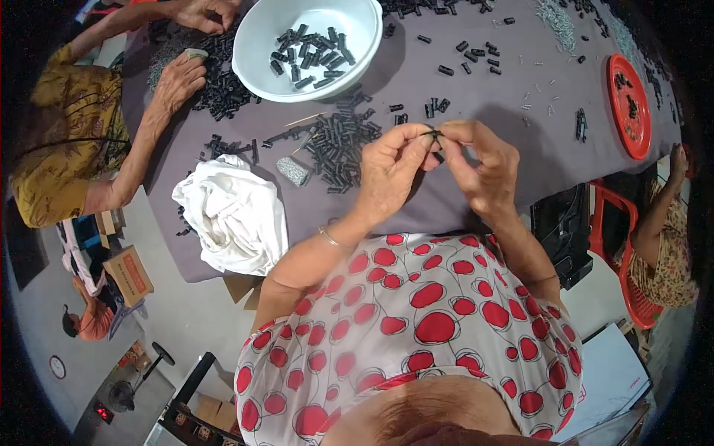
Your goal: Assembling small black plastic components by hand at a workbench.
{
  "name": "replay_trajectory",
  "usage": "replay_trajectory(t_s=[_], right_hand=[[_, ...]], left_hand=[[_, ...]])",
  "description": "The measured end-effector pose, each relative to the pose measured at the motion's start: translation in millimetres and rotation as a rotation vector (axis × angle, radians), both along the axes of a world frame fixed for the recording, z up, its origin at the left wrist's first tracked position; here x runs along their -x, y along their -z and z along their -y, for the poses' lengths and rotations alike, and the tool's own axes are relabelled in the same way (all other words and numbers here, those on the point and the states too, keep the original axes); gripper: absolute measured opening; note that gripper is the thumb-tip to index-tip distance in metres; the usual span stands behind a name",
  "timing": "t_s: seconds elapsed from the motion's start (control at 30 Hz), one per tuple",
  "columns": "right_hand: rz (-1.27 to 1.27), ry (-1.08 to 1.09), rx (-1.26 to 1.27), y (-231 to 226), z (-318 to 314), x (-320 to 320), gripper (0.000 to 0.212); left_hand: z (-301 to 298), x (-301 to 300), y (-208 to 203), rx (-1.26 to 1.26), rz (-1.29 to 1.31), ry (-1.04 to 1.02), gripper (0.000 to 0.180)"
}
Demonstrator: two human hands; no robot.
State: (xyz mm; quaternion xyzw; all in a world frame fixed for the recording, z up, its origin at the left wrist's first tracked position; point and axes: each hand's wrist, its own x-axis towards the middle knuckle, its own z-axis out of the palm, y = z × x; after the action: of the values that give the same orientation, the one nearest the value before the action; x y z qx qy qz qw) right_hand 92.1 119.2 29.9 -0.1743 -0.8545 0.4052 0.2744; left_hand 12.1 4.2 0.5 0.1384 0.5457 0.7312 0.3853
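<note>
My left hand (pixel 392 172) and my right hand (pixel 480 163) meet above the near edge of the grey-covered table (pixel 506 104). Both pinch one small black tubular part (pixel 433 134) between thumb and fingertips. A heap of the same black parts (pixel 338 145) lies just left of my left hand. Beyond it stands a white bowl (pixel 306 44) holding several black parts. A small pile of tiny silvery pieces (pixel 293 170) lies beside the heap.
A crumpled white cloth (pixel 234 212) lies at the table's left near corner. Another person's hands (pixel 177 78) work in a black pile at the far left. A red plate (pixel 628 104) sits at the right. Someone else sits on a red chair (pixel 625 245).
</note>
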Motion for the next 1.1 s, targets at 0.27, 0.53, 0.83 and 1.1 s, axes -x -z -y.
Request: replay_trajectory(t_s=[0.27,0.53,0.83,1.1], right_hand=[[-0.048,0.002,-0.064,6.2,15.8,0.3,0.032],[-0.134,0.013,-0.131,17.5,12.2,-0.5,0.036],[-0.160,-0.003,-0.158,21.9,8.5,-5.1,0.039],[-0.189,-0.051,-0.214,23.3,3.9,-5.0,0.038]], left_hand=[[3.2,12.2,-3.0,-0.096,0.287,0.087,0.016],[5.6,16.0,-7.8,-0.078,0.317,0.147,0.019],[4.3,12.3,-9.1,-0.042,0.201,0.173,0.017],[4.2,10.7,-5.1,-0.052,0.170,0.159,0.017]])
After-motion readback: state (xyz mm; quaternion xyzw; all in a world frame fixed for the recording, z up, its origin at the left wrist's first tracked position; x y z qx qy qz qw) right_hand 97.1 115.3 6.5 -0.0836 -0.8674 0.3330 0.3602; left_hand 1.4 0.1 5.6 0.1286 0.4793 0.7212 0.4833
